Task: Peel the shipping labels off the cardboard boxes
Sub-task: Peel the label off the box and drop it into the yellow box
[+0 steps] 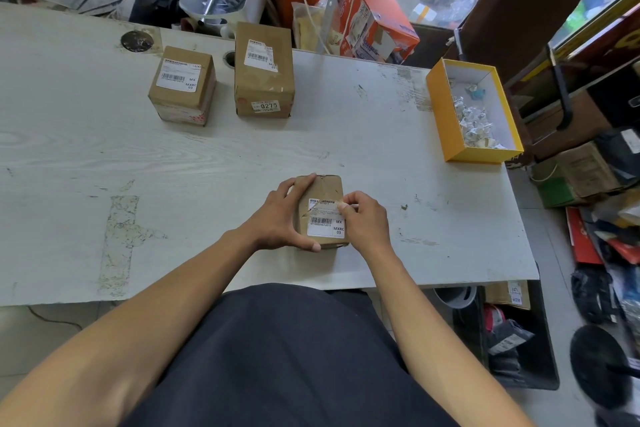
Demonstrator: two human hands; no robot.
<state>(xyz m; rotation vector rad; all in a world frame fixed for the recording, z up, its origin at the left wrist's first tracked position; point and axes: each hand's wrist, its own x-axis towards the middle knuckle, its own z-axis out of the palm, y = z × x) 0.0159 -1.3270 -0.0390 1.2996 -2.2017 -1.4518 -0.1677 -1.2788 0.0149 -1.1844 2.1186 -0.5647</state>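
Observation:
A small cardboard box (325, 189) lies on the white table (207, 163) right in front of me. Its white shipping label (323, 224) with a barcode faces up, and its top part looks torn and wrinkled. My left hand (280, 215) clasps the box from its left side, thumb at the near edge. My right hand (365, 218) pinches the label's upper right corner between thumb and forefinger. Two more labelled boxes stand further back: a squat one (181, 87) on the left and a taller one (265, 71) beside it, whose label is partly lifted.
An open yellow box (446, 114) with crumpled label scraps sits at the table's right edge. A brown chair (526, 3) stands beyond it. Clutter of boxes, bins and cables lines the table's far edge and the floor on the right.

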